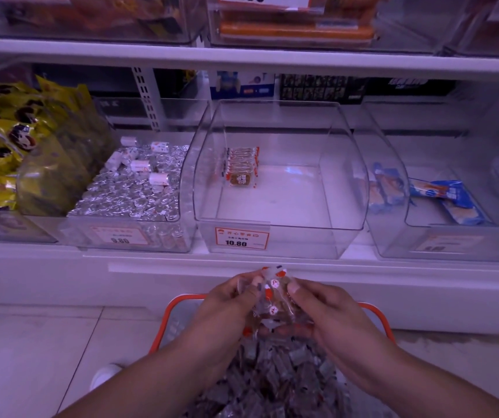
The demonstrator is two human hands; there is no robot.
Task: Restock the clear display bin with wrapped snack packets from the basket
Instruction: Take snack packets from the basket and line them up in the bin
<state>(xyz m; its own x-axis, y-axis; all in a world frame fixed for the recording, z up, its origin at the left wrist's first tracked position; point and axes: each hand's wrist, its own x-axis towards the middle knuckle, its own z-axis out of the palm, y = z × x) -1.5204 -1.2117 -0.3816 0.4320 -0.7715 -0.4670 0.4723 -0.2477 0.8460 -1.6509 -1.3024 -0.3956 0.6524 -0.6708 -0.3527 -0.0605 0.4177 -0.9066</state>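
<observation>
On the far left of the white shelf (242,60), a heap of yellow foil snack bags (4,131) is seen, and just beside it a clear plastic bin (127,233) filled with small silver-foil wrapped pieces (133,191). In the middle stands the clear display bin with curved walls (345,176), an orange-and-white price label (241,238) reading 10.80 fixed to its front lip. A short row of clear, red-edged wrapped snack packets (242,167) is stood on edge at its back left; the rest of its floor is bare. To the right, another clear bin (393,236) is stocked with blue-wrapped bars (450,197).

Below the shelf, over the orange-rimmed basket (166,315) heaped with more packets (272,381), a bundle of the same clear packets (272,300) is held between both hands. The left hand (227,309) is curled around the bundle's left side, fingers pressed against it. The right hand (329,312) is wrapped around its right side, thumb on top and fingers beneath. The bundle is held in front of the display bin, below its label.
</observation>
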